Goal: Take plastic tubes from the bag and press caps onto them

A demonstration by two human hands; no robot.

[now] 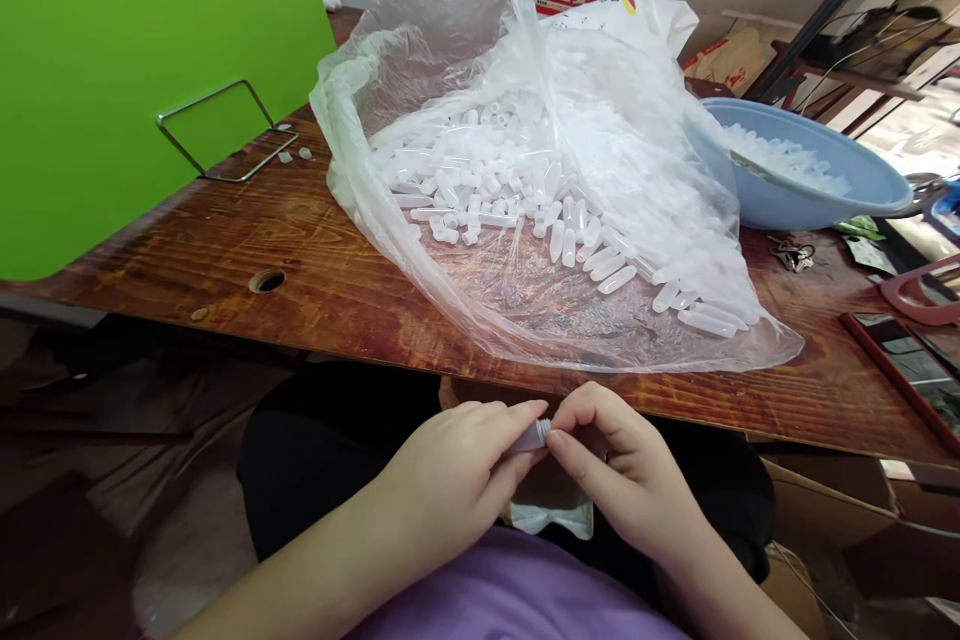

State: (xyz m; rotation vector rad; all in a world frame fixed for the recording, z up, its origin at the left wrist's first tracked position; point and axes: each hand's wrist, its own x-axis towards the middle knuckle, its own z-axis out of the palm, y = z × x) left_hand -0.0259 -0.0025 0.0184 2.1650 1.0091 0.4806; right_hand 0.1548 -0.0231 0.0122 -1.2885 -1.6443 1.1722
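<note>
Above my lap, just off the table's front edge, my left hand grips a small translucent plastic tube with a threaded neck. Most of the tube is hidden by the fingers. My right hand pinches thumb and forefinger together at the threaded end; whatever sits between those fingertips is too small to make out. Beyond the hands, a large clear plastic bag lies spread on the table, holding many translucent tubes and small white pieces.
The wooden table has a round hole at left. A green panel with a wire stand rises there. At right are a blue basin of similar pieces, keys and a red-edged phone.
</note>
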